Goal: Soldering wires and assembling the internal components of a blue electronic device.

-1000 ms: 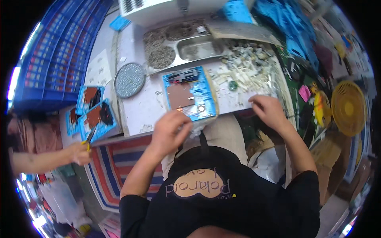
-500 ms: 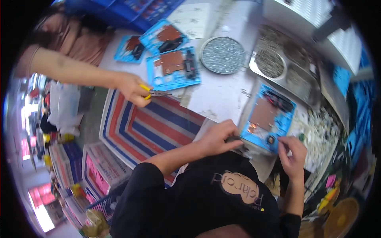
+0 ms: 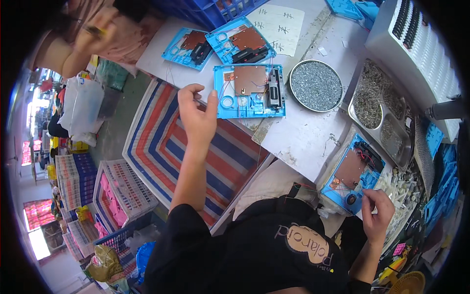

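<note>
My left hand point(image 3: 198, 115) is open, thumb and fingers apart, at the left edge of a blue plastic casing point(image 3: 223, 109) holding a brown circuit board point(image 3: 250, 81) and a black part. Whether it touches the casing I cannot tell. My right hand point(image 3: 378, 213) is closed in a pinch by the lower right corner of another blue casing point(image 3: 338, 196), which lies tilted before me with wires and a brown board point(image 3: 350, 169). What it pinches is hidden. A small black block point(image 3: 294, 190) with thin wires lies left of that casing, close to my shirt.
Two more blue casings point(image 3: 171, 53) lie farther back, beside a blue crate point(image 3: 196, 14). A round tray point(image 3: 317, 105) of small metal pieces and a steel tray point(image 3: 364, 117) of springs stand ahead. White scraps point(image 3: 404, 191) pile at right. A co-worker's hand point(image 3: 100, 32) is upper left.
My left hand has let go of the dark block and reached forward-left to the other casing. The co-worker's hand with yellow-handled pliers has drawn back. My right hand stays by its casing.
</note>
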The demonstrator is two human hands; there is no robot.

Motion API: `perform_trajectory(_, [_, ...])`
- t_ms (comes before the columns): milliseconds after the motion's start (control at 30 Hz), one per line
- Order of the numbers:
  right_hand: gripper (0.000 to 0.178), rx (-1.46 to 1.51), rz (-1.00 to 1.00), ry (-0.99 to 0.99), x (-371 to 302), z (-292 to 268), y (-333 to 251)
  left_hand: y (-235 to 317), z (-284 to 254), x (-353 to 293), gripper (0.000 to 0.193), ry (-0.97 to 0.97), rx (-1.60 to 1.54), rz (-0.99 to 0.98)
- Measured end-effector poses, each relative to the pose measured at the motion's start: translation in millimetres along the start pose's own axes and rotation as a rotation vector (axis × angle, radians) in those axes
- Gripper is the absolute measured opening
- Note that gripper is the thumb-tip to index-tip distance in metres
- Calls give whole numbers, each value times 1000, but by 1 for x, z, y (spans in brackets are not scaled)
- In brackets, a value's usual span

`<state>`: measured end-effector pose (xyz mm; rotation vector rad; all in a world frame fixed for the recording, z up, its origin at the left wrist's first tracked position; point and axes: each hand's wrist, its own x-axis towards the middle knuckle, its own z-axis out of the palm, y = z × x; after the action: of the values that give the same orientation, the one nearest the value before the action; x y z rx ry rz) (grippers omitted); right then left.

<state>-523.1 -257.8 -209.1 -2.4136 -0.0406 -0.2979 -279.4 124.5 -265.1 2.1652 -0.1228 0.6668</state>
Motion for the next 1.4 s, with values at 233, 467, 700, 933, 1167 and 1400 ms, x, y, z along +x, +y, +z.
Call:
perform_trajectory(233, [22,-54,48,15,-7,-5,5,16,26,24,36,-404,61,451])
perform_trajectory(467, [21,-60,61,-14,-12,-2,4,15,43,5,29,-499,126,605])
perform_trajectory(700, [15,-59,123,-32,-14,3,5,27,43,-1,25,-472,172,479])
perform_trajectory(933, [14,-55,91,-87,8,3,-7,22,46,0,13,-456,58,615])
perform_trajectory(1167, [16,-4,-134,-185,193,68,-43,30,50,-6,13,-493,-18,567])
perform_trajectory(1400, [41,-381,140,-434,318,172,-46,34,30,-25,26,-520,-54,558])
